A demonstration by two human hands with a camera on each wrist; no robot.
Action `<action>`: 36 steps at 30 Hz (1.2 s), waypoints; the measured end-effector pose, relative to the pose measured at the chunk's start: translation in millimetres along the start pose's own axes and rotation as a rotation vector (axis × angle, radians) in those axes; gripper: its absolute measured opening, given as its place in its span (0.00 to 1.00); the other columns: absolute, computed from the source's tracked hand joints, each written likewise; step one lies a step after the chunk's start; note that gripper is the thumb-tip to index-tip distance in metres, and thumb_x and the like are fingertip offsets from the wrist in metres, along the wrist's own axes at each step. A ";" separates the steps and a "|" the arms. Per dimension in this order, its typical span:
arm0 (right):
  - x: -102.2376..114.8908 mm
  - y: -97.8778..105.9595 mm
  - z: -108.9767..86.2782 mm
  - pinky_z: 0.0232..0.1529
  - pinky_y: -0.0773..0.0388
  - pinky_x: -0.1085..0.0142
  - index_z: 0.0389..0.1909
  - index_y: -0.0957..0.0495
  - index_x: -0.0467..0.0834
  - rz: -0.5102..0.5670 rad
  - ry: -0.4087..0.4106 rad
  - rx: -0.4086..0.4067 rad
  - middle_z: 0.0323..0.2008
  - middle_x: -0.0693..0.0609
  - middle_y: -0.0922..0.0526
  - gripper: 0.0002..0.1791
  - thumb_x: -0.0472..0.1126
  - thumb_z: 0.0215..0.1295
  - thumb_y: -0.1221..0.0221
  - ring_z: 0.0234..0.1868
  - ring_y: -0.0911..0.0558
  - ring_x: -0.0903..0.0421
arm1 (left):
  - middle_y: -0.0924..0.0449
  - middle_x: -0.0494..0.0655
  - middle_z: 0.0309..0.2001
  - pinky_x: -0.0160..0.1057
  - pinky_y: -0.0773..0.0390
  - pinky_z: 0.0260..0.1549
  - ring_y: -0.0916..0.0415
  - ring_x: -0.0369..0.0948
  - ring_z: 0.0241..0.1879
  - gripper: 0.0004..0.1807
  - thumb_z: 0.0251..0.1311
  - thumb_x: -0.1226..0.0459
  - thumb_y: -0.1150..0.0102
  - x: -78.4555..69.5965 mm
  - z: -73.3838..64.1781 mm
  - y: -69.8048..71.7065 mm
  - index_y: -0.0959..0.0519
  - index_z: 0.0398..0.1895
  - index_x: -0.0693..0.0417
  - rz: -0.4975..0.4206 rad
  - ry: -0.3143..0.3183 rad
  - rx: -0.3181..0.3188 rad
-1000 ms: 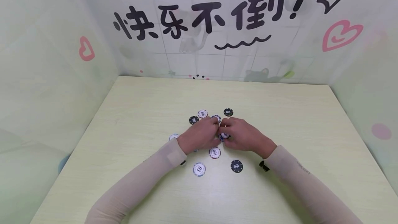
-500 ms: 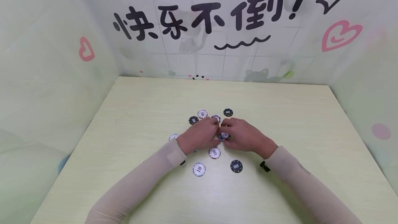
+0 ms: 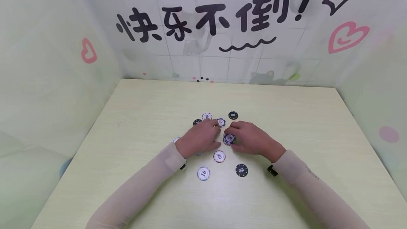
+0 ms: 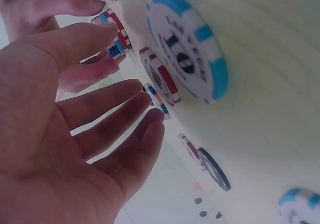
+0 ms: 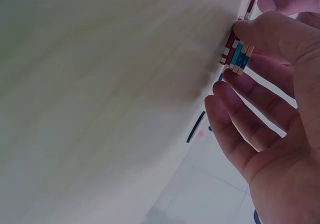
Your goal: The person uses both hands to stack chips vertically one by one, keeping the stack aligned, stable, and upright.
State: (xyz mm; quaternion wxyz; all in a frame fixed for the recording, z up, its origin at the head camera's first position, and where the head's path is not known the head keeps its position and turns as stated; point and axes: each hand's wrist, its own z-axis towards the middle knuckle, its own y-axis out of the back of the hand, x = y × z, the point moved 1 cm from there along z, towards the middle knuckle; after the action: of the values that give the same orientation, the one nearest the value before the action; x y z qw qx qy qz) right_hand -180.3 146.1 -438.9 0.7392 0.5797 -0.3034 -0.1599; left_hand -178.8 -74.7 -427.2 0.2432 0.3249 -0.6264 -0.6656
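A short stack of poker chips (image 3: 229, 139) stands on the table, topped by a dark blue one marked 10. My right hand (image 3: 252, 137) pinches the stack from the right; in the right wrist view its thumb and index finger lie at opposite sides of the layered red, light-blue and dark-blue edges (image 5: 236, 53). To the left, my left hand (image 3: 200, 135) is apart from the stack, fingers loosely extended and holding nothing, as the left wrist view shows. Just behind its fingertips lies a blue-rimmed chip (image 3: 220, 122). A red-and-white 100 chip (image 3: 219, 156) lies in front of the stack.
Around the hands lie a black 100 chip (image 3: 233, 115) behind, another black chip (image 3: 241, 170) in front, and a light-blue 10 chip (image 3: 203, 173). Partly covered by the left hand are a white chip (image 3: 207, 116) and a black chip (image 3: 197, 122). Printed curtains border the table.
My left hand has drawn back leftward from the stack, leaving a gap between the hands. The stack and the blue-rimmed chip behind show more fully. My right hand stays at the stack.
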 end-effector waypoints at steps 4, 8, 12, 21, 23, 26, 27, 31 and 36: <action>-1.3 -0.4 -1.2 0.52 0.15 0.56 0.58 0.13 0.41 -0.010 -0.021 0.007 0.49 0.48 0.15 0.21 0.39 0.64 0.25 0.47 0.15 0.52 | 0.15 0.56 0.58 0.44 0.19 0.62 0.17 0.50 0.57 0.18 0.69 0.57 0.25 3.1 -4.7 0.4 0.11 0.53 0.61 0.002 0.014 0.006; -2.9 -0.9 -2.2 0.53 0.15 0.56 0.58 0.13 0.41 -0.009 -0.040 0.011 0.49 0.48 0.14 0.21 0.39 0.64 0.25 0.47 0.15 0.52 | 0.16 0.54 0.58 0.44 0.18 0.60 0.18 0.50 0.57 0.16 0.70 0.59 0.26 5.4 -9.0 1.3 0.11 0.55 0.58 -0.030 0.034 0.020; -4.4 -1.3 -3.1 0.53 0.15 0.56 0.57 0.13 0.41 -0.004 -0.042 0.012 0.50 0.48 0.13 0.21 0.38 0.64 0.25 0.47 0.14 0.52 | 0.16 0.53 0.58 0.45 0.18 0.58 0.18 0.50 0.56 0.15 0.70 0.61 0.26 5.9 -9.8 1.6 0.10 0.56 0.56 -0.042 0.030 0.024; -4.0 1.0 -3.3 0.54 0.15 0.55 0.58 0.13 0.41 0.009 -0.039 0.021 0.51 0.47 0.13 0.21 0.38 0.64 0.25 0.48 0.14 0.51 | 0.16 0.53 0.57 0.45 0.17 0.58 0.17 0.49 0.54 0.15 0.71 0.62 0.26 6.0 -8.0 0.4 0.10 0.57 0.55 -0.042 0.032 0.040; -5.0 1.7 -2.8 0.53 0.14 0.56 0.57 0.13 0.41 0.010 -0.047 0.028 0.50 0.48 0.13 0.20 0.38 0.64 0.25 0.47 0.14 0.52 | 0.16 0.53 0.55 0.44 0.17 0.56 0.16 0.48 0.52 0.15 0.71 0.63 0.26 6.2 -7.6 0.7 0.10 0.57 0.55 -0.038 0.030 0.039; -7.4 2.8 -2.1 0.52 0.15 0.57 0.56 0.12 0.40 0.018 -0.060 0.040 0.49 0.49 0.14 0.19 0.38 0.64 0.25 0.46 0.15 0.53 | 0.16 0.52 0.53 0.43 0.16 0.51 0.17 0.47 0.49 0.15 0.69 0.64 0.26 6.3 -7.1 1.2 0.10 0.56 0.56 -0.043 0.032 0.037; -8.6 2.9 -1.9 0.52 0.15 0.57 0.55 0.12 0.40 0.020 -0.064 0.043 0.48 0.49 0.14 0.19 0.38 0.64 0.25 0.45 0.16 0.54 | 0.16 0.52 0.52 0.42 0.16 0.50 0.17 0.47 0.47 0.15 0.69 0.64 0.25 6.2 -6.9 1.5 0.10 0.56 0.56 -0.046 0.035 0.038; -12.5 3.3 -2.0 0.52 0.16 0.56 0.54 0.12 0.40 0.040 -0.072 0.050 0.49 0.51 0.16 0.19 0.39 0.63 0.25 0.46 0.17 0.54 | 0.17 0.51 0.48 0.41 0.17 0.45 0.19 0.45 0.43 0.14 0.68 0.64 0.25 6.0 -5.9 1.6 0.10 0.55 0.56 -0.043 0.043 0.046; -15.5 1.7 -3.4 0.54 0.16 0.55 0.52 0.11 0.40 0.051 -0.068 0.037 0.50 0.51 0.16 0.18 0.40 0.63 0.25 0.49 0.17 0.52 | 0.17 0.50 0.46 0.41 0.18 0.42 0.20 0.44 0.40 0.14 0.68 0.64 0.25 5.4 -4.2 0.5 0.10 0.54 0.56 -0.031 0.042 0.051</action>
State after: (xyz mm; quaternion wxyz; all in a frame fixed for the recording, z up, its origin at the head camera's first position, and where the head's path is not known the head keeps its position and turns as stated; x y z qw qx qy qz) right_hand -190.2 158.3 -441.8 0.7214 0.5796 -0.3460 -0.1547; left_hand -179.4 -81.6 -427.4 0.2375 0.3547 -0.6329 -0.6459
